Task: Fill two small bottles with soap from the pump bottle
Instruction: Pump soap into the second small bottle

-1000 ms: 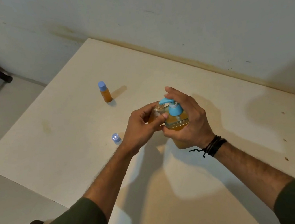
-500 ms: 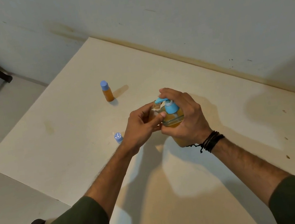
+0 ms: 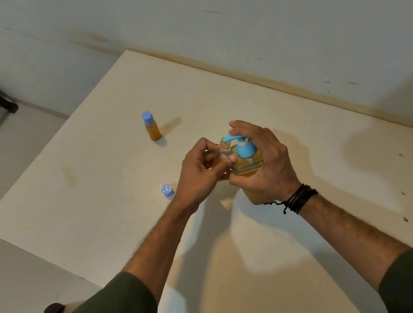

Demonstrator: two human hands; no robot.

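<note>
Pump head risen since last press, right hand [image 3: 262,164] gripping amber pump bottle [image 3: 248,166]; left fingers [image 3: 224,165] pinching open small clear bottle [image 3: 223,148] under spout; second fill continuing.

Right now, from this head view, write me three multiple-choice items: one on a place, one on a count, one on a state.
1. Where does the loose blue cap lie?
A. On the table, beside the left wrist
B. On the capped small bottle
C. On the floor

2. How many blue-capped small bottles stand alone on the table?
A. None
B. One
C. Three

3. What state is the small bottle in the left hand in?
A. Capped
B. Lying flat
C. Uncapped, its mouth under the pump spout

Key: 1 A, the cap sits on the tabletop by the wrist. 2 B, one capped small bottle stands apart. 3 C, the open bottle meets the spout of the pump bottle, which the right hand holds.
</note>
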